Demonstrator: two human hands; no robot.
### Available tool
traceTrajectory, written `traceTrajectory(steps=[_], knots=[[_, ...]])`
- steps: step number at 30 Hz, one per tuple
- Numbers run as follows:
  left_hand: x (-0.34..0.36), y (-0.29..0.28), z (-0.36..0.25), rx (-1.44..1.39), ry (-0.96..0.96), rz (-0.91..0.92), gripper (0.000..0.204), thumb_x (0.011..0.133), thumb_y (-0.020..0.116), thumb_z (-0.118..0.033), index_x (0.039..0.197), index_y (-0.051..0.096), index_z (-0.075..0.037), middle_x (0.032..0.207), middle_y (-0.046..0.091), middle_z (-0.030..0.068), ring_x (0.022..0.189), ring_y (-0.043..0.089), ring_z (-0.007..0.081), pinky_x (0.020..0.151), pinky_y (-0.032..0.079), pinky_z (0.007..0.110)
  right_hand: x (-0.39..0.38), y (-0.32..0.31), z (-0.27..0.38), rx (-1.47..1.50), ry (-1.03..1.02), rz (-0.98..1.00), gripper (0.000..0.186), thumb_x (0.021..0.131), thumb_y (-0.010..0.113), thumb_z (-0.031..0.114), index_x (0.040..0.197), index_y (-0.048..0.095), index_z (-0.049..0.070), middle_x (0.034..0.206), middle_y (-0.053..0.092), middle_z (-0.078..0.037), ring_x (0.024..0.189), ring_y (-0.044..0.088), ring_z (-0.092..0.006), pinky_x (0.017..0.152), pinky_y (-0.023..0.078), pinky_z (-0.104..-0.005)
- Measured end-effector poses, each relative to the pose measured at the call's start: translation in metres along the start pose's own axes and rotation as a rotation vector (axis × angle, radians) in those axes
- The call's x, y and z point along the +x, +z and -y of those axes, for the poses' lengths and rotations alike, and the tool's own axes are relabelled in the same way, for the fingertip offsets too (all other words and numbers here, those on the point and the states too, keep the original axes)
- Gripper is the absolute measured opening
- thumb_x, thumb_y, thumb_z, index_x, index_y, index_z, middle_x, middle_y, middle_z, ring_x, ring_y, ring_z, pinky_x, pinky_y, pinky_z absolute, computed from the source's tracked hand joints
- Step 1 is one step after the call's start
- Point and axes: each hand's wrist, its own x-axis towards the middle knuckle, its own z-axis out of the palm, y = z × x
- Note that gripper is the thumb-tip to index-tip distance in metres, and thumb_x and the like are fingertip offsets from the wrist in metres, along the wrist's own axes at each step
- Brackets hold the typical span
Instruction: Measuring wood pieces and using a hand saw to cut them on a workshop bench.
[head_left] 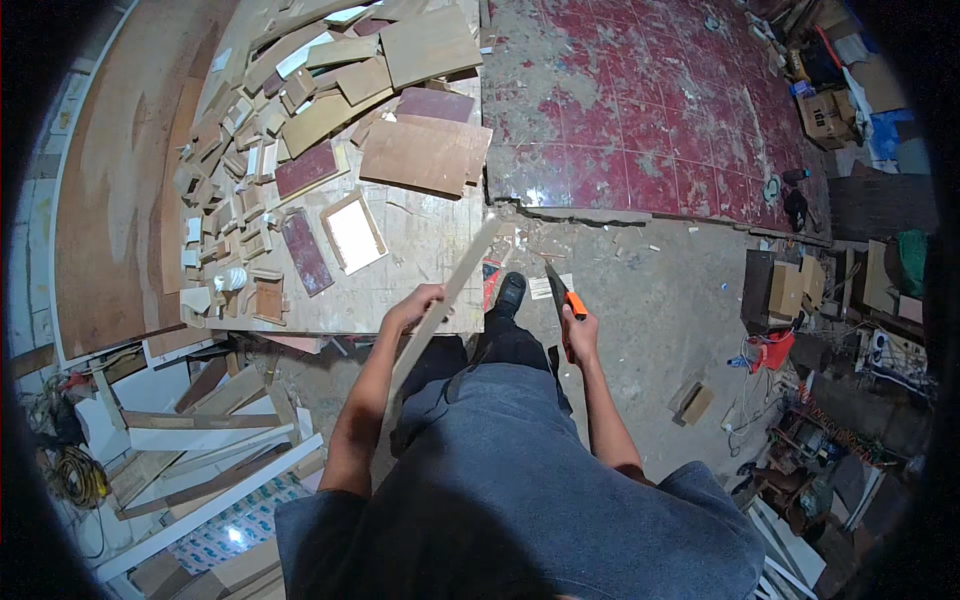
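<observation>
My left hand [420,303] is closed around a long, narrow wooden strip [465,268], at the near right corner of the worktable [420,270]. The strip slants from beside my left thigh up past the table's right edge. In my right hand [581,335] is a handsaw [574,304] with an orange and black handle, gripped with its dark blade pointing up and away from me. Saw and strip are apart. On the table, nearest to my left hand, lie a small wooden frame [376,255] with a white inside and a dark red board [306,252].
Wood offcuts [325,110] and small wooden pieces crowd the table's far and left parts. Long boards [200,450] are piled at lower left. Beyond a broken step edge [600,217] lies a dusty red tiled floor [620,110]. Boxes and tools line the right side; a small block [691,403] sits on the concrete.
</observation>
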Motion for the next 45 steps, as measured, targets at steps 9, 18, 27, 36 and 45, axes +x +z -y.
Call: traceTrajectory(steps=[9, 18, 27, 36, 45], knots=[[0.003, -0.014, 0.002, -0.467, -0.399, -0.1, 0.044, 0.085, 0.062, -0.03, 0.112, 0.066, 0.005, 0.1, 0.07, 0.0142, 0.083, 0.068, 0.0222, 0.074, 0.052, 0.035, -0.018, -0.005, -0.006, 0.009, -0.081, -0.088, 0.026, 0.094, 0.067, 0.028, 0.094, 0.067, 0.002, 0.068, 0.056, 0.004, 0.053, 0.046, -0.0051, 0.048, 0.036, -0.0262], [0.055, -0.041, 0.018, 0.509, 0.174, -0.15, 0.025, 0.087, 0.069, -0.027, 0.087, 0.07, -0.002, 0.08, 0.069, 0.012, 0.076, 0.065, 0.0232, 0.072, 0.051, 0.038, -0.089, 0.017, -0.023, -0.068, 0.038, -0.212, 0.032, 0.094, 0.069, 0.027, 0.105, 0.068, -0.003, 0.078, 0.062, 0.001, 0.068, 0.053, -0.0088, 0.06, 0.044, -0.0288], [0.028, -0.008, 0.013, 0.87, 0.214, -0.35, 0.043, 0.074, 0.081, -0.03, 0.11, 0.068, -0.009, 0.097, 0.069, 0.0192, 0.095, 0.066, 0.0375, 0.084, 0.052, 0.047, -0.151, 0.034, -0.043, 0.051, 0.01, -0.283, 0.03, 0.093, 0.07, 0.026, 0.106, 0.07, -0.002, 0.083, 0.065, -0.001, 0.07, 0.056, -0.0085, 0.062, 0.046, -0.0277], [0.026, -0.013, 0.05, 0.958, 0.374, -0.508, 0.04, 0.081, 0.072, -0.021, 0.119, 0.067, -0.013, 0.099, 0.062, 0.0163, 0.091, 0.064, 0.0359, 0.082, 0.051, 0.047, -0.191, 0.055, 0.004, 0.135, -0.049, -0.16, 0.028, 0.091, 0.073, 0.028, 0.083, 0.057, 0.007, 0.068, 0.052, 0.005, 0.057, 0.048, -0.0056, 0.052, 0.039, -0.0247], [-0.006, 0.018, 0.02, 0.976, 0.456, -0.645, 0.066, 0.075, 0.079, -0.025, 0.132, 0.055, -0.003, 0.125, 0.052, 0.0153, 0.118, 0.048, 0.0347, 0.105, 0.037, 0.047, -0.217, 0.096, 0.021, 0.043, -0.387, -0.281, 0.023, 0.09, 0.074, 0.015, 0.081, 0.053, 0.008, 0.071, 0.051, 0.005, 0.062, 0.047, -0.0061, 0.057, 0.039, -0.024]])
